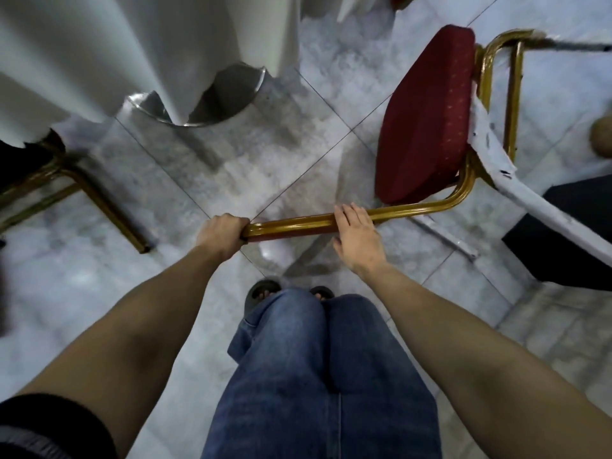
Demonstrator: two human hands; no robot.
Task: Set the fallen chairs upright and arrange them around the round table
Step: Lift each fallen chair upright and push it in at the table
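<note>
A fallen chair with a red padded seat (427,117) and a gold metal frame lies tipped on the tiled floor at the right. One gold leg (291,225) sticks out toward me. My left hand (220,235) is closed around the end of that leg. My right hand (359,240) rests over the same leg further along, fingers mostly flat and loosely curved on it. The round table's white cloth (149,44) hangs at the top left, over a shiny metal base (198,104).
Another gold-framed chair (82,197) stands at the left, partly under the white cloth. A white-covered chair part (536,200) and a dark object (569,233) sit at the right. My jeans and sandals are below, on pale marble tiles.
</note>
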